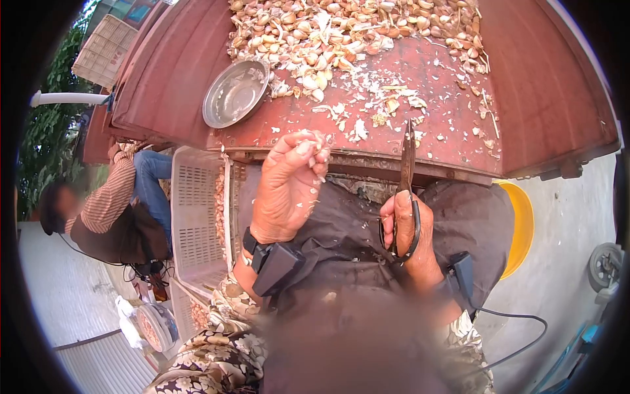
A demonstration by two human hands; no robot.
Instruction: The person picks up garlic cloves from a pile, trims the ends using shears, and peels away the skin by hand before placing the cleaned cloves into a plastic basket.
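My left hand (287, 189) is raised in front of the red table edge, its thumb and fingers pinched on a small pale garlic clove (319, 146), mostly covered by the fingertips. Bits of skin cling to the palm. Over my lap, my right hand (415, 233) grips a pair of dark scissors (407, 157) by the handle loops. The blades look closed and point away from me, their tips over the table edge. A heap of garlic cloves (315, 36) lies on the red table (440, 121), with loose peel scattered on the near side.
A metal bowl (237, 95) sits at the table's left. Below it stands a pale plastic crate (200, 203) with cloves along its side. A yellow tub (520, 226) is at my right. Another person (108, 220) sits at the left. A cable (518, 316) trails from my right wrist.
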